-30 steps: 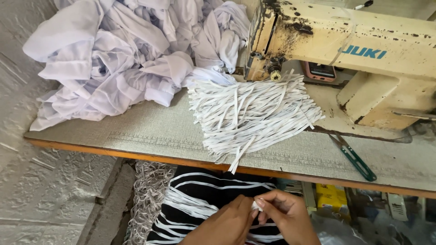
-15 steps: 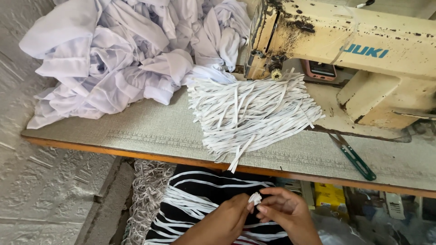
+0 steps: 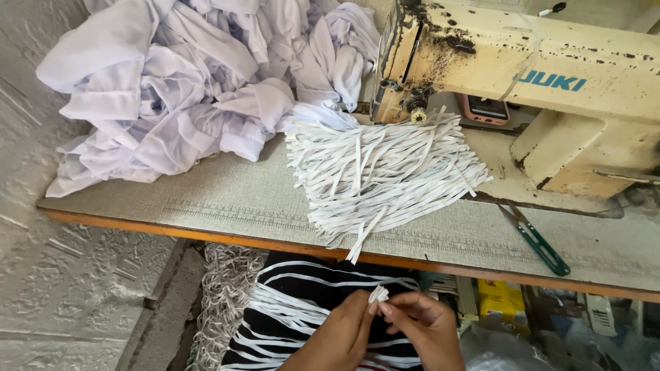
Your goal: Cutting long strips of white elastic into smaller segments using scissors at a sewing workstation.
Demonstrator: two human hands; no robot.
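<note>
Low in the head view, below the table's edge, my left hand [image 3: 342, 336] and my right hand [image 3: 421, 328] meet fingertip to fingertip. Between them they pinch the folded end of a white elastic strip [image 3: 377, 295]. More loose white strips [image 3: 289, 307] lie across a black cloth [image 3: 313, 271] in my lap. On the sewing table [image 3: 206, 206] above sits a thick pile of cut white strips [image 3: 381, 172], with a few ends hanging over the front edge.
A heap of white garments [image 3: 199, 89] covers the table's back left. A worn cream sewing machine [image 3: 522, 89] stands at the back right, green-handled snips [image 3: 536, 240] lying before it. A tangle of strips [image 3: 220, 288] lies on the floor at left. A yellow box [image 3: 500, 299] sits under the table.
Both hands have stayed together in my lap, shifting slightly while working the strip's end. The view has tilted a little; the piles on the table have not moved.
</note>
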